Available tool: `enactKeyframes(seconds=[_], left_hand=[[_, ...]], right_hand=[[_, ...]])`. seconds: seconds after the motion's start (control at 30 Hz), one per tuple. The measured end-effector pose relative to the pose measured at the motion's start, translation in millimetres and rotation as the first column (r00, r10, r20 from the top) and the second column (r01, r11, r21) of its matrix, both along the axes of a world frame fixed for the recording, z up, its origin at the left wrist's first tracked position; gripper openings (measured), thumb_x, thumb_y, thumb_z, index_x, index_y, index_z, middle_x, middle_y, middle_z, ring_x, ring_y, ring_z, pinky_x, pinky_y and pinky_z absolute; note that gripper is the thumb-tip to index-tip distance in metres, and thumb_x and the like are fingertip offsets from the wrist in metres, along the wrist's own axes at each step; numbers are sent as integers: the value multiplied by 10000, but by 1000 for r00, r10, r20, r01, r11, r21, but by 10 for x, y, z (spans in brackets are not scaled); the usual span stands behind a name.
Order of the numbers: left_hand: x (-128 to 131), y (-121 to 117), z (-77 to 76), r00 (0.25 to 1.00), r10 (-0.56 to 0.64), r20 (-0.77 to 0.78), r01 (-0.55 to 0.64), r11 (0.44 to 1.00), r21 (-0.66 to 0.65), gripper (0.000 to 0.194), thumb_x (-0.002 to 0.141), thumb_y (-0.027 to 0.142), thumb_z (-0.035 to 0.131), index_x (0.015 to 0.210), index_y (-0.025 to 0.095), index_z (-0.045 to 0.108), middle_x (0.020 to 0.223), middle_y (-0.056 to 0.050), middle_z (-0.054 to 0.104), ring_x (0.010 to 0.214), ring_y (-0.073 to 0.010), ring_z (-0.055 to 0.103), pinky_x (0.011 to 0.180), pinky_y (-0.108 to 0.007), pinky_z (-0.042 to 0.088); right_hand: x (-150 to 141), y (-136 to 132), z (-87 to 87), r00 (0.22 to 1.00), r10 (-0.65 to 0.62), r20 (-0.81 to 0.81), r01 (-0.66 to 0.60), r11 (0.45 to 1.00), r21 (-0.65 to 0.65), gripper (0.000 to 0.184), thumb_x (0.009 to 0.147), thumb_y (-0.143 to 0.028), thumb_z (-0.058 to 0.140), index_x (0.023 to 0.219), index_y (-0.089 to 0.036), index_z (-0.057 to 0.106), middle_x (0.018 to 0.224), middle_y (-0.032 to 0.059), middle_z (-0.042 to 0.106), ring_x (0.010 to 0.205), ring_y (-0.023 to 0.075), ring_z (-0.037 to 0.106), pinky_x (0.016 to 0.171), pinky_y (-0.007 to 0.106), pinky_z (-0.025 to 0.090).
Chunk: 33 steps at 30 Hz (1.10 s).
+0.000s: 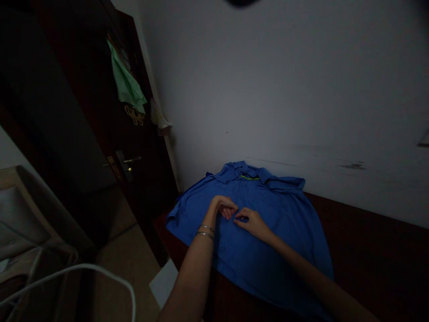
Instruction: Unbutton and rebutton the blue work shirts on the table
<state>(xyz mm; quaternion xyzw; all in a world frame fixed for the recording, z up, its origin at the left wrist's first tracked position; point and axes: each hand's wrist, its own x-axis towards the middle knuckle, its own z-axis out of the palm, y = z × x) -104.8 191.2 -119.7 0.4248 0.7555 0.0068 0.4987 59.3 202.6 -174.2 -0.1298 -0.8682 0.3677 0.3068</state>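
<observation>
A blue polo shirt [278,232] lies spread front-up on a dark wooden table [375,259], its collar toward the wall. My left hand [224,207], with two bangles on the wrist, rests on the shirt's chest with fingers curled and pinched on the cloth near the placket. My right hand [253,221] meets it from the right, fingertips pinched on the same strip of fabric. The fingertips of both hands nearly touch. What exactly they pinch is too dark to make out.
A plain white wall [284,89] stands behind the table. At left a dark door [100,134] with a metal handle [129,161] has a green cloth [125,82] hanging on it. White cables [83,273] loop at lower left over the tan floor.
</observation>
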Motion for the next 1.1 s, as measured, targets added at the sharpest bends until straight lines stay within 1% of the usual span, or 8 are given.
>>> enactKeyframes(seconds=[0.13, 0.23, 0.37, 0.5, 0.7, 0.93, 1.03, 1.1], left_hand=[[27, -120, 1, 998, 56, 4, -57, 996, 70, 159, 656, 171, 458, 522, 121, 528, 428, -18, 549, 408, -112, 541, 439, -205, 443], [0, -185, -35, 998, 64, 26, -66, 991, 113, 176, 680, 211, 473, 547, 114, 536, 440, -12, 546, 404, -113, 539, 442, -218, 446], [-79, -258, -95, 985, -5, 170, -26, 983, 181, 204, 679, 302, 548, 618, 108, 566, 487, -14, 572, 441, -125, 567, 444, -219, 442], [-148, -350, -83, 943, -98, 319, 25, 974, 226, 271, 597, 364, 670, 656, 123, 560, 514, -9, 593, 485, -120, 583, 471, -200, 440], [-170, -449, -72, 911, -106, 399, -16, 957, 291, 330, 571, 400, 701, 637, 125, 532, 498, 10, 570, 488, -108, 577, 472, -185, 421], [-148, -489, -110, 904, -56, 424, -105, 932, 346, 304, 611, 395, 662, 683, 125, 543, 491, 25, 552, 458, -91, 551, 464, -184, 423], [-132, -497, -99, 902, -19, 431, -150, 923, 355, 295, 607, 385, 653, 699, 123, 554, 497, 26, 550, 447, -87, 540, 464, -192, 430], [-115, -503, -79, 899, 14, 438, -187, 917, 353, 297, 599, 385, 652, 692, 122, 549, 493, 33, 539, 437, -82, 529, 470, -197, 436]], right_hand=[[-1, -19, 15, 1000, 1, -27, -1, 1000, -20, 167, 717, -296, 575, 788, -188, 681, 809, 52, 626, 749, 156, 569, 711, 282, 441], [1, -9, 11, 1000, 6, -24, -7, 999, -43, 173, 702, -310, 589, 787, -192, 682, 806, 51, 629, 742, 158, 571, 706, 283, 441], [-1, 38, -32, 1000, 20, -12, -21, 994, -108, 193, 669, -303, 612, 807, -185, 678, 825, 50, 630, 741, 154, 571, 687, 268, 441], [-11, 64, -52, 1000, 18, -6, -19, 990, -143, 161, 647, -253, 609, 769, -172, 675, 797, 46, 627, 720, 146, 570, 658, 251, 437], [-16, 46, -34, 999, -36, -25, 30, 978, -205, 154, 689, -204, 516, 725, -158, 659, 759, 50, 626, 699, 140, 573, 627, 238, 442], [-8, 24, -14, 997, -61, -42, 54, 988, -144, 156, 712, -222, 513, 754, -170, 654, 743, 46, 623, 673, 139, 575, 581, 239, 449], [10, 2, 10, 997, -32, -72, 29, 999, -45, 145, 731, -237, 520, 786, -188, 645, 742, 37, 612, 667, 133, 569, 582, 237, 451], [20, -13, 20, 995, -52, -83, 55, 998, 35, 140, 747, -251, 519, 797, -198, 638, 750, 33, 606, 673, 132, 564, 626, 251, 453]])
